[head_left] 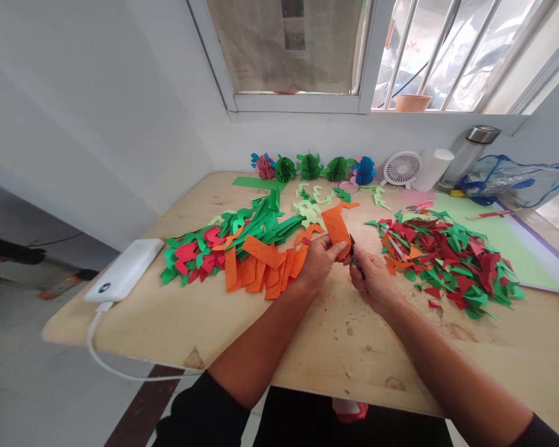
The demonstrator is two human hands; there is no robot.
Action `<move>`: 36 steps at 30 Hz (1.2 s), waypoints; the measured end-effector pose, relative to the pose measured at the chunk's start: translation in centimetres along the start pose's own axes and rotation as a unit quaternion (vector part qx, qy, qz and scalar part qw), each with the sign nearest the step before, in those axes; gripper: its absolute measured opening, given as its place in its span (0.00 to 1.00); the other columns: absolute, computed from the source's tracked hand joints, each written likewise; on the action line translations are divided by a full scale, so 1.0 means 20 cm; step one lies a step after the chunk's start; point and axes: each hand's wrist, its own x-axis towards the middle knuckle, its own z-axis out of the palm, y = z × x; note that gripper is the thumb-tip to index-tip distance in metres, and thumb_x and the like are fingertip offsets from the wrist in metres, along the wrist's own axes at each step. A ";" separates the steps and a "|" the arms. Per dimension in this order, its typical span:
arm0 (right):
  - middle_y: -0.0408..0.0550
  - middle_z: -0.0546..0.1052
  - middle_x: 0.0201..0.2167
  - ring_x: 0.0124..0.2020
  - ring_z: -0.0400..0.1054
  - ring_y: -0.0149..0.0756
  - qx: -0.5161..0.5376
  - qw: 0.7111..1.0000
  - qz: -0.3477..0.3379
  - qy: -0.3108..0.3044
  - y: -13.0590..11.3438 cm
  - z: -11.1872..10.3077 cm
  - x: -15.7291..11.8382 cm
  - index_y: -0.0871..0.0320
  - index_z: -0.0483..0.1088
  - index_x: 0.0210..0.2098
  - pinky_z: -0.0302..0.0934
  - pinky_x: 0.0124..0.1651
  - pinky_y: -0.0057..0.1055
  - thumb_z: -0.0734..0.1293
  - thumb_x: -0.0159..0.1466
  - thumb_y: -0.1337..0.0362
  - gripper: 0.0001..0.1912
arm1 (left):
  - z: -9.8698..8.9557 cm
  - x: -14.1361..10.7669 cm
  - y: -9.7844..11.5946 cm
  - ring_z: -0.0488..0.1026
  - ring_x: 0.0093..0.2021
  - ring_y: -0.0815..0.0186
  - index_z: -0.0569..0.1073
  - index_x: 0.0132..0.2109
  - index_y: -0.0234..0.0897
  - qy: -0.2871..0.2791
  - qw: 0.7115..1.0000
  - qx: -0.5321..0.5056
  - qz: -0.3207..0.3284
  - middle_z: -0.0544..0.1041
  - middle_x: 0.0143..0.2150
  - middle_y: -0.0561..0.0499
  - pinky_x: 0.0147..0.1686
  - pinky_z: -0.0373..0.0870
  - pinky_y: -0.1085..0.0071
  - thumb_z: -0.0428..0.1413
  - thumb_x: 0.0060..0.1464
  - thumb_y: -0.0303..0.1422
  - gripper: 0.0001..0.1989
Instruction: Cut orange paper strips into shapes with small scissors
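Pinched between the fingers of my left hand (320,259) is a piece of orange paper (335,225) with faint drawn lines on it. My right hand (373,277) is closed around the handles of scissors (356,263), whose dark blades meet the paper's right edge. Just left of my left hand lie several orange paper strips (268,273), overlapping one another. Behind them spreads a pile of green paper pieces (261,222), with red cut shapes (186,253) among the green at its left. The scissor blades are partly hidden by the paper and my fingers.
Red and green paper scraps (456,261) heap up on the right. A white power bank (125,270) with a cable sits at the table's left edge. Along the back stand folded paper figures (309,166), a small fan (402,169), a bottle (470,155) and a clear pouch (517,180).
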 end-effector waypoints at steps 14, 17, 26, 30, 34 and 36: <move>0.33 0.55 0.10 0.12 0.39 0.21 -0.013 1.000 0.001 0.003 -0.01 0.00 0.00 0.58 0.66 0.24 0.32 0.15 0.23 0.68 0.52 0.41 0.24 | 0.00 0.00 -0.01 0.62 0.23 0.71 0.65 0.26 0.36 0.004 1.000 -0.016 -0.003 0.66 0.20 0.55 0.28 0.60 0.70 0.58 0.43 0.35 0.10; 0.32 0.55 0.10 0.11 0.39 0.21 -0.017 1.000 -0.001 0.004 -0.01 0.01 -0.01 0.58 0.66 0.24 0.32 0.15 0.23 0.68 0.52 0.41 0.25 | 0.00 0.00 0.00 0.62 0.23 0.71 0.67 0.27 0.35 0.009 1.000 -0.020 -0.007 0.66 0.20 0.55 0.28 0.60 0.71 0.58 0.43 0.35 0.09; 0.32 0.55 0.10 0.11 0.39 0.20 -0.011 1.000 -0.005 0.008 0.00 0.01 0.00 0.59 0.66 0.24 0.32 0.15 0.23 0.68 0.52 0.42 0.24 | 0.00 0.00 0.00 0.62 0.23 0.71 0.65 0.26 0.36 0.010 1.000 -0.012 -0.004 0.65 0.20 0.55 0.29 0.62 0.70 0.58 0.43 0.36 0.10; 0.32 0.54 0.10 0.12 0.39 0.20 -0.013 1.000 -0.005 0.011 -0.01 0.01 -0.01 0.58 0.66 0.24 0.32 0.15 0.22 0.68 0.52 0.41 0.25 | 0.00 0.00 0.00 0.62 0.23 0.71 0.64 0.25 0.36 0.009 1.000 -0.010 -0.006 0.66 0.20 0.55 0.30 0.63 0.69 0.59 0.43 0.37 0.12; 0.32 0.54 0.10 0.11 0.40 0.20 -0.022 1.000 -0.008 0.010 -0.01 0.01 -0.01 0.58 0.66 0.24 0.33 0.14 0.23 0.68 0.52 0.41 0.24 | 0.00 0.00 -0.01 0.62 0.23 0.71 0.64 0.25 0.36 0.007 1.000 -0.006 -0.003 0.66 0.20 0.55 0.30 0.63 0.69 0.58 0.43 0.36 0.11; 0.32 0.54 0.10 0.11 0.40 0.20 -0.022 1.000 -0.009 0.010 -0.01 0.01 -0.01 0.58 0.66 0.24 0.33 0.14 0.22 0.68 0.52 0.41 0.24 | 0.00 0.01 -0.01 0.62 0.23 0.71 0.64 0.25 0.36 0.009 1.000 -0.005 0.000 0.65 0.20 0.55 0.29 0.62 0.70 0.57 0.44 0.35 0.10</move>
